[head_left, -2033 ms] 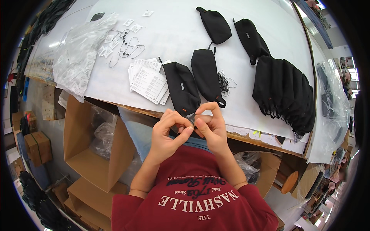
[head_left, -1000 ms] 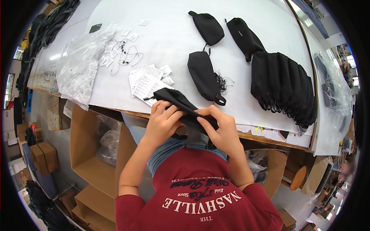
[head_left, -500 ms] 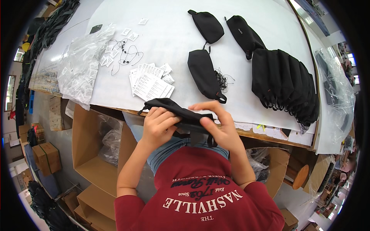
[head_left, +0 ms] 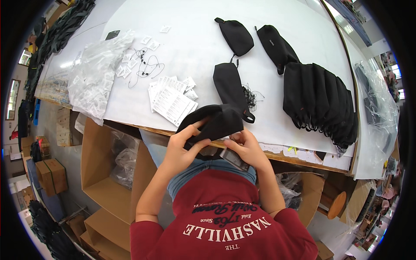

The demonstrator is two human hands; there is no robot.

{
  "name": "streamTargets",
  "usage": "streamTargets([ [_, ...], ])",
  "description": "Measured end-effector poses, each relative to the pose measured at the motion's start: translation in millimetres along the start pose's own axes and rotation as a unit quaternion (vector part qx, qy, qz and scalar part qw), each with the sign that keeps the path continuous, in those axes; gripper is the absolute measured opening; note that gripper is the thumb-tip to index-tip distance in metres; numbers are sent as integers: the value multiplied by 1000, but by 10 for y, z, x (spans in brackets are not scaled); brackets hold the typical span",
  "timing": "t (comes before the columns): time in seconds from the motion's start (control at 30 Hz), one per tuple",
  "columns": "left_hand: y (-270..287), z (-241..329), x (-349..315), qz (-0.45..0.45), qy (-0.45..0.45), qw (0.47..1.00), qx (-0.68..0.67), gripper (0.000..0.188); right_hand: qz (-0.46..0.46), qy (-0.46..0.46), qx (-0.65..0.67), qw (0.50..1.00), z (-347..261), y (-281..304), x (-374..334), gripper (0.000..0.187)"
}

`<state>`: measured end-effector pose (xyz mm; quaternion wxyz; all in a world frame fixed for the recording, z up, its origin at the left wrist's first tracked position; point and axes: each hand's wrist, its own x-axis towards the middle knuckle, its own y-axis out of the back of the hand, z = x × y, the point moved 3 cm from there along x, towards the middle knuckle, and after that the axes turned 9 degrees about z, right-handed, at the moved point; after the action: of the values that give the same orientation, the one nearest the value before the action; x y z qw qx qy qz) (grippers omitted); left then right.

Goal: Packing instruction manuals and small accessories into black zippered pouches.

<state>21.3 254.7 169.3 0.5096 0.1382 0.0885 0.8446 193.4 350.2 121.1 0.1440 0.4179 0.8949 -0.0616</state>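
Observation:
A black fabric pouch (head_left: 221, 123) is tilted up at the near edge of the table, its fabric spread. My left hand (head_left: 184, 143) grips its left side, the thumb below and the fingers reaching into a fold. Close by its lower right side, my right hand (head_left: 247, 149) is closed on a small dark rectangular tag (head_left: 234, 159) with pale print. The pouch hides some fingertips. Just beyond lie a fan of printed white cards (head_left: 174, 104) and another black pouch (head_left: 229, 84), with a tangle of thin black cords (head_left: 250, 97) at its side.
Several black pouches (head_left: 318, 95) are lined up overlapping at the right, with two single pouches farther back. On the left are a clear plastic bag of tags (head_left: 93, 82), loose white tags and black strings. Open cardboard boxes (head_left: 108, 164) stand below the table edge.
The pouch has gone from lying flat between both hands to being tilted up and spread in my left hand. My right hand has come down and now holds the dark tag.

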Motion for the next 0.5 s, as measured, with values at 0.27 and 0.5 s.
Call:
streamTargets([
  [0.27,311,-297,-70,-51,170,984,-23,18,-108,73,474,871,-123,536,-69,38],
  [0.5,87,-450,-336,-331,212,916,-76,32,12,-34,639,768,-304,372,13,21],
])
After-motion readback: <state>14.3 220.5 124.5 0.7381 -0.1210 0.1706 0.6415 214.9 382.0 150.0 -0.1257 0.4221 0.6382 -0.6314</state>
